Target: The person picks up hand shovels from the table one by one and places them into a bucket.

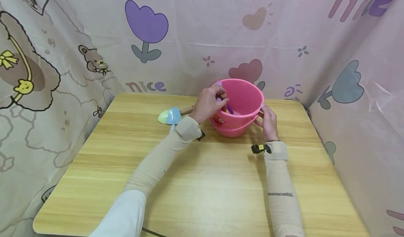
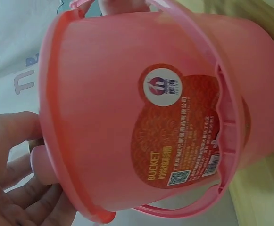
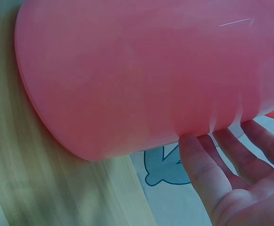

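A pink bucket (image 1: 231, 124) stands upright at the back of the table, its carry handle hanging down in front. My left hand (image 1: 208, 103) reaches over its left rim and grips a toy tool with a purple handle (image 1: 230, 109). The tool's lower end is hidden inside the bucket. In the left wrist view the rounded handle end (image 2: 43, 165) shows between thumb and fingers, right at the rim. My right hand (image 1: 269, 123) touches the bucket's right side. In the right wrist view its fingers are extended and spread, fingertips (image 3: 191, 143) against the pink wall.
Left of the bucket lie a light green toy shovel (image 1: 163, 116) and a blue toy shovel (image 1: 173, 116), overlapping. A brown handle (image 1: 187, 110) runs beside them, partly behind my left hand. A printed curtain (image 1: 189, 30) hangs behind the wooden table (image 1: 221, 188).
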